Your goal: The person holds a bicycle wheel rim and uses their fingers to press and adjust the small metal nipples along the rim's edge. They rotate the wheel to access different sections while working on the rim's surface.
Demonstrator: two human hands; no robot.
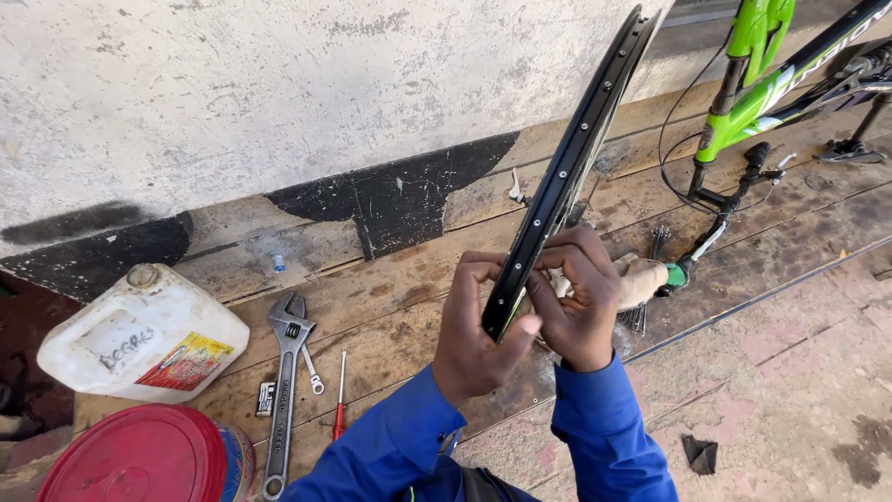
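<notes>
Rim [567, 167] first: one black bicycle wheel rim is standing on edge, tilting up and away toward the pale wall [279, 84], its lower end sitting between the person's two hands above the wooden boards [390, 307]. The left hand [478, 339] is closing around the rim's near edge, thumb pressing on the inner face beside the row of spoke holes. The right hand [581, 297] is curling against the rim's far side, fingers bunched together; whether it is pinching a small part there I cannot tell. By the look of it the work is at the stage of fitting or checking something at one hole near the bottom of the rim, and the next move is probably calling for a steady left-hand grip while the right fingers are working at that hole.

Counting what is lying around:
- one white jug [139, 335]
- one red lid [139, 460] on a tub
- one adjustable wrench [283, 372]
- one small spanner [311, 367] just beside it
- one red screwdriver [340, 404]
- one green bicycle frame [743, 102] resting at the far right
- one bundle of spokes [658, 244] behind the hands
</notes>
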